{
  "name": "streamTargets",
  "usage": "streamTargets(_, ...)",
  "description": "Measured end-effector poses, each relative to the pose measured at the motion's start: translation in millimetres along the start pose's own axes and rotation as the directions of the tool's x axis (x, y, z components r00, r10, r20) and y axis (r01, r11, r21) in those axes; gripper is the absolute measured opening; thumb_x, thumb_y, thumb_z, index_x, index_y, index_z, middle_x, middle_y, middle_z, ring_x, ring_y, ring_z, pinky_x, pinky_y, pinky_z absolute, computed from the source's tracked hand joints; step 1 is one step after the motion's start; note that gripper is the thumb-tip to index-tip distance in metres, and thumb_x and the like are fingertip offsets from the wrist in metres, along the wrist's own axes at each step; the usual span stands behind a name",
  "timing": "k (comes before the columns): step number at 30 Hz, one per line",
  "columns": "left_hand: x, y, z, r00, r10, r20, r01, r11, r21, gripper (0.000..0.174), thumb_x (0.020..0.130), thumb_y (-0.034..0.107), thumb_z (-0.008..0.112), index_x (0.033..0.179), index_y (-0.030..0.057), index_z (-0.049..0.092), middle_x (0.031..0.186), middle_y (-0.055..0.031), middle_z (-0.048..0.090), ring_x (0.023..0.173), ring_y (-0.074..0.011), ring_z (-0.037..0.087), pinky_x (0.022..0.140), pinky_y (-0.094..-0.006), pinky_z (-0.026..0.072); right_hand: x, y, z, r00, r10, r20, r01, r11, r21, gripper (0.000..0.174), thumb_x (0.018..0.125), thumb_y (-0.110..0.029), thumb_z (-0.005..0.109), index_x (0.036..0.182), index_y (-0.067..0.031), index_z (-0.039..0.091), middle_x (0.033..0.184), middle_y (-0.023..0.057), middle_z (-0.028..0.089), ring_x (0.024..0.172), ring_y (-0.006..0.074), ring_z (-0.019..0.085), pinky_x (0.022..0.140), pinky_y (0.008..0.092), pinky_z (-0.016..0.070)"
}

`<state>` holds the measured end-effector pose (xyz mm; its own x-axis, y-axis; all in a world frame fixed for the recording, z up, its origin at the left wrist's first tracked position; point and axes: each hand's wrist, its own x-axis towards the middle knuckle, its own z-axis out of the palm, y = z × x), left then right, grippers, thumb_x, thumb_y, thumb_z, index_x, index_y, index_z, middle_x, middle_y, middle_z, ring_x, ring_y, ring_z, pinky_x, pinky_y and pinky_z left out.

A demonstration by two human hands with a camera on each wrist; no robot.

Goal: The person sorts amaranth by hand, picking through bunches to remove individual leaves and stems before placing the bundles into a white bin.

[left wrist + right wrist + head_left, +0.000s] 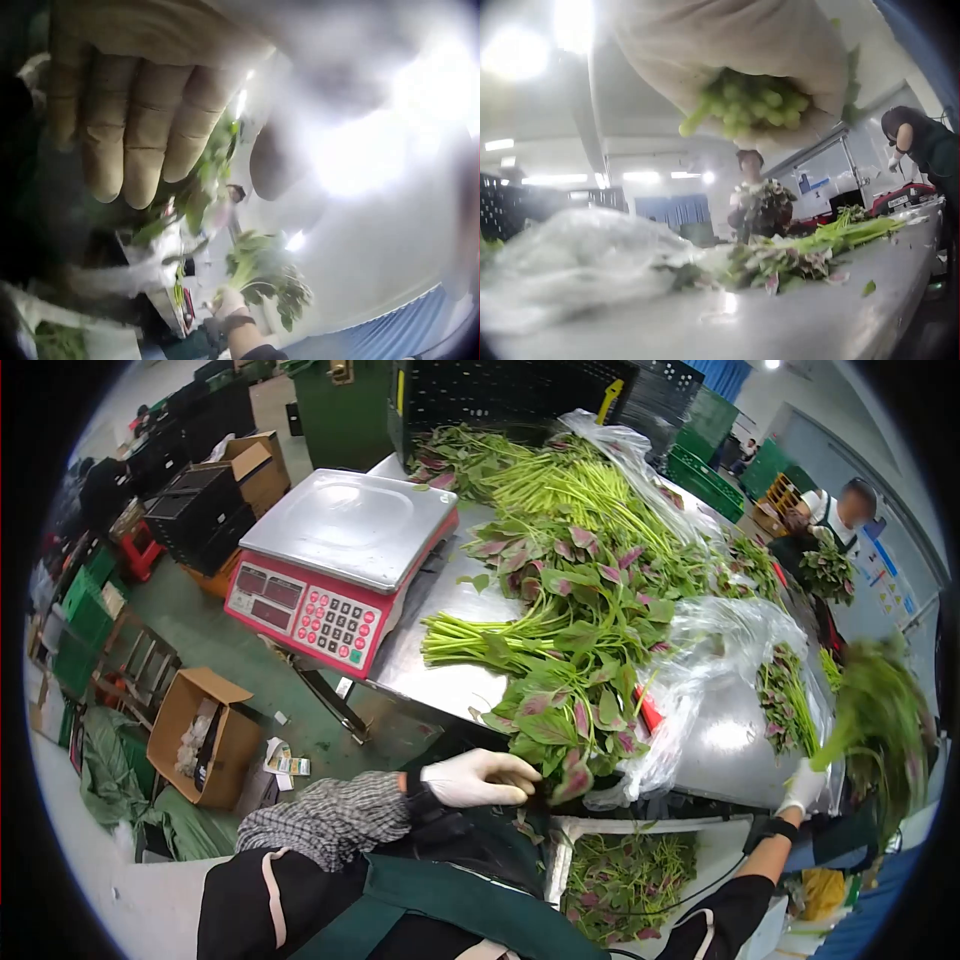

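Observation:
My right hand [803, 788], in a white glove, grips a bunch of leafy greens [880, 710] by the stems at the table's right side. The bunch is blurred in the head view; in the right wrist view its cut stem ends [754, 105] poke out of the fist. My gloved left hand [480, 778] is at the front edge of the table, beside the purple-and-green leaves of a large amaranth pile [570, 610]. Its fingers look loosely extended in the left wrist view, with nothing held in them.
A red scale [320, 610] with a metal pan stands left of the pile. Clear plastic [700, 680] and a smaller amaranth bunch [790, 700] lie to the right. Below the front edge is a white bin [560, 860] holding greens. Another person [835, 525] holds greens across the table.

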<state>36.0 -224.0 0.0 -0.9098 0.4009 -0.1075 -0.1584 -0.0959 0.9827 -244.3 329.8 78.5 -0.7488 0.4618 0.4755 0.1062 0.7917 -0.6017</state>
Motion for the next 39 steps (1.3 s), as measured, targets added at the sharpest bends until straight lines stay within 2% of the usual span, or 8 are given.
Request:
streamTargets(4,-41,42,-26,0.966,0.085,-0.245,-0.041,0.983,0.179,0.031,0.085,0.007,0.060,0.115,-0.0004,0.056,0.107,-0.0097,0.063,0.101,-0.0147,0.057,0.090,-0.0299,0.0440,-65,-17,60,0.924,-0.074,0.374,0.275,0.810,-0.518,0.024,0.074,-0.013,0.053,0.093,0.0005,0.058,0.092,0.0268,0.061,0.093,0.0420,0.057,0.079,0.0451,0.0459)
streamTargets(6,-47,51,-41,0.905,0.283,-0.319,-0.104,0.872,0.477,0.029,0.083,0.010,0.062,0.110,-0.0007,0.057,0.105,-0.0104,0.063,0.099,-0.0170,0.058,0.089,-0.0318,0.0444,-77,-30,64,0.922,-0.004,0.388,0.239,0.793,-0.560,0.026,0.073,-0.015,0.055,0.096,-0.0008,0.057,0.093,0.0263,0.061,0.094,0.0419,0.057,0.080,0.0457,0.0462)
streamTargets(10,-22,70,-69,0.790,0.551,-0.269,0.110,0.304,0.946,0.044,0.073,0.017,0.066,0.112,-0.0004,0.052,0.102,-0.0174,0.057,0.097,-0.0327,0.054,0.087,-0.0382,0.0422,-81,-42,49,0.897,0.071,0.436,0.223,0.779,-0.586,0.028,0.073,-0.015,0.055,0.098,-0.0020,0.055,0.094,0.0253,0.061,0.093,0.0422,0.058,0.079,0.0463,0.0465)
streamTargets(16,32,52,-115,0.868,0.440,-0.230,0.337,-0.182,0.924,0.061,0.062,0.012,0.060,0.119,-0.0070,0.045,0.111,-0.0198,0.052,0.106,-0.0342,0.049,0.095,-0.0418,0.0370,-74,-32,38,0.837,0.024,0.546,0.236,0.885,-0.402,0.054,0.066,-0.032,0.069,0.107,0.0006,0.055,0.097,0.0233,0.062,0.095,0.0393,0.058,0.083,0.0445,0.0453)
streamTargets(20,46,78,-125,0.916,-0.012,-0.401,0.401,0.015,0.916,0.045,0.063,0.010,0.059,0.105,-0.0035,0.053,0.107,-0.0229,0.056,0.103,-0.0376,0.053,0.086,-0.0409,0.0449,-84,-46,27,0.926,-0.054,0.375,0.239,0.850,-0.470,0.068,0.066,-0.040,0.071,0.117,0.0017,0.052,0.114,0.0229,0.055,0.108,0.0376,0.052,0.090,0.0424,0.0417)
streamTargets(25,52,70,-138,0.924,-0.014,-0.382,0.382,0.080,0.921,0.035,0.063,0.016,0.062,0.093,-0.0024,0.059,0.082,-0.0225,0.063,0.081,-0.0367,0.062,0.074,-0.0420,0.0493,-91,-36,14,0.927,-0.211,0.310,0.271,0.948,-0.165,0.052,0.078,-0.031,0.067,0.114,0.0040,0.054,0.112,0.0210,0.056,0.104,0.0322,0.054,0.090,0.0384,0.0422)
streamTargets(31,59,61,-136,0.925,-0.027,-0.380,0.380,0.001,0.925,0.028,0.063,0.014,0.061,0.087,-0.0008,0.063,0.082,-0.0223,0.064,0.082,-0.0365,0.063,0.073,-0.0415,0.0499,-150,-79,-20,0.877,-0.248,0.411,0.130,0.947,0.294,0.031,0.083,-0.012,0.063,0.108,0.0051,0.057,0.101,0.0114,0.061,0.093,0.0185,0.058,0.084,0.0298,0.0444)
streamTargets(39,59,70,-129,0.934,-0.011,-0.356,0.356,0.024,0.934,0.026,0.063,0.015,0.064,0.082,-0.0024,0.065,0.082,-0.0221,0.064,0.081,-0.0348,0.064,0.071,-0.0394,0.0505,-258,-190,-59,0.659,-0.507,0.556,0.071,0.778,0.624,0.024,0.080,-0.003,0.062,0.104,0.0013,0.061,0.096,0.0063,0.062,0.089,0.0130,0.057,0.081,0.0261,0.0445)
